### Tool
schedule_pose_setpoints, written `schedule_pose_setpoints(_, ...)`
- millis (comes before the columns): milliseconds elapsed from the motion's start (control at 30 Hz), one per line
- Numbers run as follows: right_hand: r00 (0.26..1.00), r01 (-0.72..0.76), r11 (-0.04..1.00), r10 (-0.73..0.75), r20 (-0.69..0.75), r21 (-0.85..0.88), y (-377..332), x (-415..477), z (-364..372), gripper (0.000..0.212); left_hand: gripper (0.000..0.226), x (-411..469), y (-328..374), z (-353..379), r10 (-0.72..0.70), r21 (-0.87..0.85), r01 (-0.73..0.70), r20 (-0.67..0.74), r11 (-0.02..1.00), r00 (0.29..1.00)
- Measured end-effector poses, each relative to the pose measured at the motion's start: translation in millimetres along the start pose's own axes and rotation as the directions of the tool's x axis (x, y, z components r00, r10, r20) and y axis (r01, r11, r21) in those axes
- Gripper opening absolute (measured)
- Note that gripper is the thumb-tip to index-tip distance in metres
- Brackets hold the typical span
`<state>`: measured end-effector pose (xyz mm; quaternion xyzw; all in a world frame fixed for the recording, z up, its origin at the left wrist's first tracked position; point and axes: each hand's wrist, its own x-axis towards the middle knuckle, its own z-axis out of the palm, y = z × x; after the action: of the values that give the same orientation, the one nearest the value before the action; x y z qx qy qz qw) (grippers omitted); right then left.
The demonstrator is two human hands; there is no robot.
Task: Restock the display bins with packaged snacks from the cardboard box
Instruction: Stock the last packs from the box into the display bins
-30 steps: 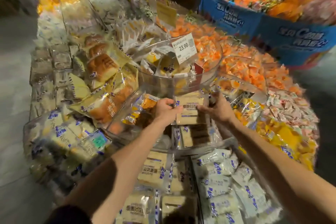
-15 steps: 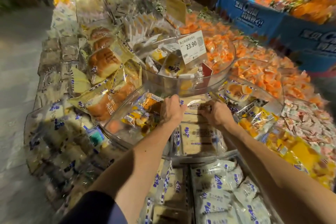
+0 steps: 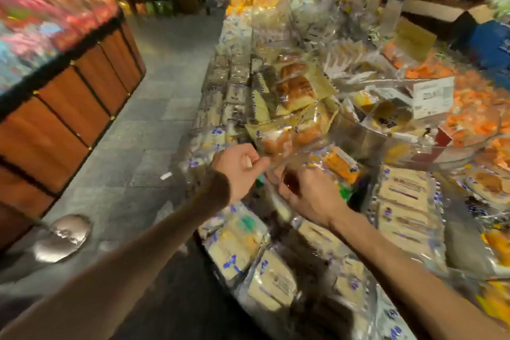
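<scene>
Across the right half of my feed run the display bins point(image 3: 455, 246), packed with wrapped snacks from the near edge to the far end. Left of them lies a grey tiled floor point(image 3: 154, 107), and beyond it stands a wooden-sided stand point(image 3: 69, 107) heaped with bright packets. A shiny metal dome point(image 3: 63, 237) sits on the floor near that stand's corner.

The cardboard box point(image 3: 441, 8) lies open at the far right, behind the bins and well apart from both grips. A round clear bin point(image 3: 386, 143) rises above the lower ones, with orange packets point(image 3: 469, 119) heaped to its right. Bread packets point(image 3: 298, 91) are stacked to its left, and flat pale packets point(image 3: 405, 196) lie in rows below it.

I see the left grip point(image 3: 237, 171) with its fingers curled in and the thumb laid against the forefinger, just beside the corner of a clear wrapper. The blur keeps me from telling whether it pinches that wrapper. The right grip point(image 3: 309, 196) shows me its back. Its fingers reach in among the packets below the round bin and are hidden, so I cannot tell whether it holds anything. The two grips are near one another.

A white price card point(image 3: 433, 96) stands at the round bin's rim, its print too smeared to read.
</scene>
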<state>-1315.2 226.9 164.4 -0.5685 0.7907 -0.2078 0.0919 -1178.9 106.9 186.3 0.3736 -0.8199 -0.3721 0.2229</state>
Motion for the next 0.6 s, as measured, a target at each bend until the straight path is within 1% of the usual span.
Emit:
schedule_pose_setpoints(67, 0.979, 0.184, 0.981, -0.189, 0.078, 0.068, -79, 5, 36, 0.030, 0.035, -55, -47, -82, -0.063, 0.074, 0.069, -0.087, 0.995, 0.994)
schedule_pose_setpoints(100, 0.951, 0.264, 0.959, -0.276, 0.139, 0.100, -122, 4, 57, 0.030, 0.031, -89, -73, -121, -0.108, 0.114, 0.124, -0.135, 0.986, 0.985)
schedule_pose_setpoints(133, 0.910, 0.343, 0.931, -0.362, 0.202, 0.126, -164, 2, 82, 0.028, 0.027, -125, -99, -159, -0.162, 0.140, 0.189, -0.185, 0.972, 0.969)
schedule_pose_setpoints(200, 0.805, 0.479, 0.864, -0.503, 0.314, 0.156, -245, -6, 135, 0.028, 0.020, -203, -156, -226, -0.268, 0.178, 0.326, -0.286, 0.928, 0.920)
schedule_pose_setpoints(233, 0.742, 0.541, 0.824, -0.561, 0.367, 0.166, -289, -13, 162, 0.032, 0.021, -245, -185, -256, -0.317, 0.202, 0.392, -0.325, 0.897, 0.891)
schedule_pose_setpoints(267, 0.674, 0.595, 0.781, -0.614, 0.412, 0.191, -332, -22, 191, 0.042, 0.023, -289, -212, -284, -0.375, 0.223, 0.464, -0.348, 0.857, 0.859)
schedule_pose_setpoints(300, 0.610, 0.632, 0.742, -0.653, 0.449, 0.222, -375, -33, 220, 0.054, 0.025, -332, -239, -308, -0.429, 0.232, 0.526, -0.362, 0.818, 0.828)
schedule_pose_setpoints(333, 0.554, 0.651, 0.717, -0.672, 0.491, 0.248, -417, -45, 248, 0.057, 0.025, -373, -262, -330, -0.485, 0.237, 0.586, -0.373, 0.775, 0.791)
schedule_pose_setpoints(367, 0.498, 0.673, 0.695, -0.678, 0.541, 0.252, -458, -57, 276, 0.051, 0.026, -412, -287, -349, -0.544, 0.237, 0.652, -0.391, 0.720, 0.743)
schedule_pose_setpoints(433, 0.395, 0.728, 0.641, -0.681, 0.617, 0.242, -528, -79, 325, 0.037, 0.033, -481, -329, -374, -0.658, 0.210, 0.776, -0.428, 0.595, 0.620)
schedule_pose_setpoints(467, 0.373, 0.739, 0.632, -0.673, 0.638, 0.234, -541, -79, 338, 0.035, 0.039, -492, -342, -377, -0.693, 0.204, 0.808, -0.426, 0.553, 0.581)
schedule_pose_setpoints(500, 0.307, 0.762, 0.589, -0.693, 0.652, 0.268, -577, -92, 360, 0.037, 0.045, -527, -362, -389, -0.732, 0.173, 0.851, -0.443, 0.497, 0.517)
schedule_pose_setpoints(600, 0.216, 0.806, 0.509, -0.730, 0.649, 0.304, -641, -113, 408, 0.047, 0.059, -584, -415, -412, -0.775, 0.115, 0.904, -0.478, 0.412, 0.414)
